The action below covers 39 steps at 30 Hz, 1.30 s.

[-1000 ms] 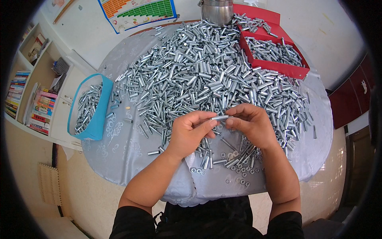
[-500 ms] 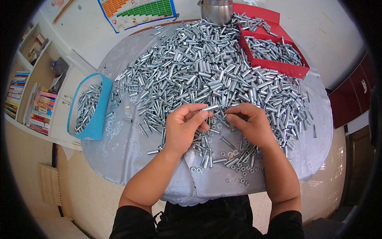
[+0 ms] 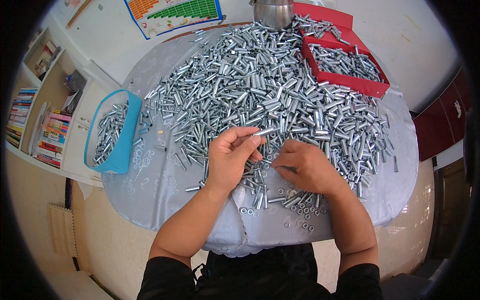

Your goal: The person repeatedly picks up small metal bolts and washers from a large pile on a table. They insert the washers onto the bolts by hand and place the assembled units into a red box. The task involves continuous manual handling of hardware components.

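Observation:
A shiny metal sleeve (image 3: 265,132) is pinched between the thumb and fingers of my left hand (image 3: 231,155), just above the near side of the heap. My right hand (image 3: 305,167) is beside it to the right and lower down, palm downward. Its fingers are bent together over the loose bolts (image 3: 257,192) at the heap's front edge, and whatever they grip is hidden. Under and beyond both hands spreads a big heap of silver sleeves and bolts (image 3: 260,75). Several small nuts (image 3: 306,226) lie between my forearms.
A blue open box (image 3: 122,155) with metal parts stands at the table's left. At the back right a red box (image 3: 350,86) holds more parts, next to a steel pot (image 3: 273,14). A grey patterned cloth (image 3: 145,200) covers the round table. Bookshelves (image 3: 50,115) are farther left.
My right hand has dropped toward me and slightly left, turning palm down over the loose bolts. The left hand keeps its hold on the sleeve, almost unmoved.

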Available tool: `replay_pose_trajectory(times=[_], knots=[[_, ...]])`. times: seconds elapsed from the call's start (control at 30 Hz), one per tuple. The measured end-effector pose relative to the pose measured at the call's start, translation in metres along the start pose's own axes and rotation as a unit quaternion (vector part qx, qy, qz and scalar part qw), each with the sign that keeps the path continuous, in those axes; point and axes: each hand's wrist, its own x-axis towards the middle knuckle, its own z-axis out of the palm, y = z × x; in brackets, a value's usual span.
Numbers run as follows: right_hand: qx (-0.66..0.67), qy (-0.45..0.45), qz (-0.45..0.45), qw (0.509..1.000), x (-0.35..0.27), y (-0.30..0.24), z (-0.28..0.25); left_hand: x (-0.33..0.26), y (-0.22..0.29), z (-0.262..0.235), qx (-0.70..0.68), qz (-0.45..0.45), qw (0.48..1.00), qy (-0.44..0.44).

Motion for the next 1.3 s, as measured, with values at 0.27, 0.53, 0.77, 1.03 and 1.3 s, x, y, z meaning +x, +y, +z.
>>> replay_pose_trajectory(times=[0.27, 0.53, 0.77, 1.03, 1.3], knots=[[-0.054, -0.030, 0.011, 0.998, 0.000, 0.000, 0.012, 0.000, 0.000, -0.001, -0.003, -0.003, 1.000, 0.000], [-0.025, -0.013, 0.017, 0.999, -0.001, 0.003, 0.005, 0.000, 0.001, 0.001, -0.006, -0.005, 1.000, 0.001], [-0.127, -0.043, 0.013, 0.991, -0.001, 0.002, 0.007, 0.001, 0.001, 0.000, -0.004, -0.003, 1.000, 0.013], [-0.083, -0.036, 0.042, 0.995, -0.004, 0.008, -0.001, 0.000, -0.001, -0.001, 0.008, -0.002, 1.000, 0.013], [-0.118, -0.044, 0.095, 0.988, -0.006, -0.002, 0.002, -0.001, -0.002, 0.001, 0.039, -0.002, 0.999, 0.020]])
